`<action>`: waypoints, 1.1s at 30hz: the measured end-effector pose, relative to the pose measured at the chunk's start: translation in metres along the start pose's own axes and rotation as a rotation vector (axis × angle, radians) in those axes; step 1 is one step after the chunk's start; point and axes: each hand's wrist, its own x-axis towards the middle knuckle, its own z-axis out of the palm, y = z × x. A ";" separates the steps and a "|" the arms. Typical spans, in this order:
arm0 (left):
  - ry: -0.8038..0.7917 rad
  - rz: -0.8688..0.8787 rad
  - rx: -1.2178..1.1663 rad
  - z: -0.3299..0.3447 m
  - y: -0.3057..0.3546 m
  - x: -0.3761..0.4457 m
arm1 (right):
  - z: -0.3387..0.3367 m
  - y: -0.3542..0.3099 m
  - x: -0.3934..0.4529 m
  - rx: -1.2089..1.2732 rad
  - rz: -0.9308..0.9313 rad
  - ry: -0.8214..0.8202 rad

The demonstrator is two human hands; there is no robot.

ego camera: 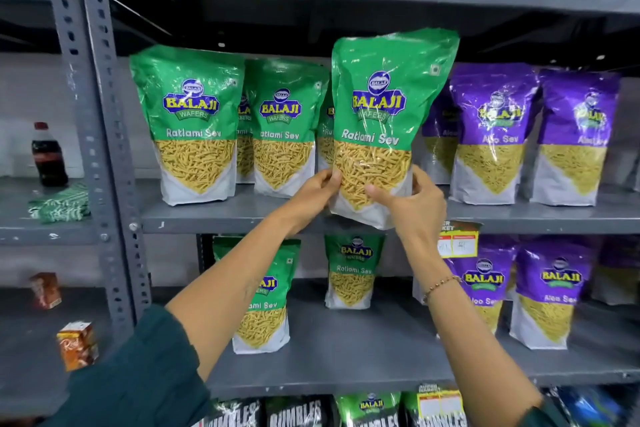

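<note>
The grey shelf (242, 215) across mid-frame already carried a green row (194, 125) at left and a purple row (491, 135) at right, so most of the stocking looked done. At centre, one pouch (377, 114) leaned slightly, its base at the shelf's front lip, not yet set into the gap between the rows. The left hand (311, 194) pinched its lower left edge. The right hand (415, 204) gripped the lower right, thumb across the front, fingers (420, 173) curled round the edge. It probably remained to stand the pouch upright and release it.
</note>
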 end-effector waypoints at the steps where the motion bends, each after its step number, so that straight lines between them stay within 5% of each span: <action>1: -0.021 0.009 -0.036 0.001 0.001 -0.009 | -0.008 -0.003 -0.007 0.035 0.010 -0.014; 8: -0.152 0.088 -0.072 -0.008 -0.023 -0.089 | -0.052 0.018 -0.064 0.275 0.004 -0.305; 17: -0.069 -0.142 0.283 0.036 -0.150 -0.144 | -0.039 0.141 -0.105 -0.007 0.262 -0.781; 23: -0.064 -0.262 0.431 0.070 -0.218 -0.114 | -0.002 0.224 -0.110 -0.288 0.245 -0.836; 33: -0.087 -0.424 0.340 0.083 -0.271 -0.034 | 0.050 0.293 -0.066 -0.357 0.350 -0.812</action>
